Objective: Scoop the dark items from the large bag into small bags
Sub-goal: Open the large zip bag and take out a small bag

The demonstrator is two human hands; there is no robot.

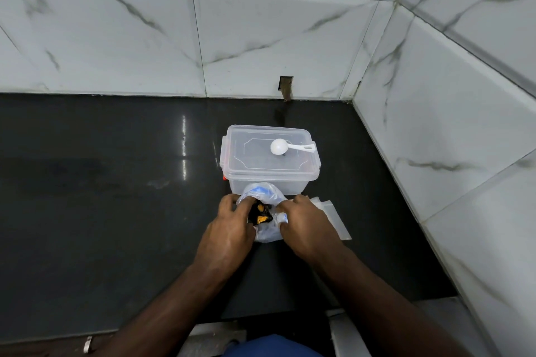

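A large clear plastic bag (265, 194) stands on the black counter (116, 211) just in front of a lidded clear box (269, 174). Dark items with orange patches (261, 216) show through the bag's mouth. My left hand (229, 226) grips the bag's left edge, fingers curled into the opening. My right hand (304, 223) pinches the bag's right edge. A white scoop (285, 147) lies on the box lid, bowl to the left. Small clear bags (333, 217) lie flat on the counter, partly under my right hand.
Marble-patterned wall tiles (261, 38) close off the back and the right side (464, 124) of the counter. A small dark hole (286, 87) sits in the back wall behind the box. The counter's front edge runs near the bottom of the view.
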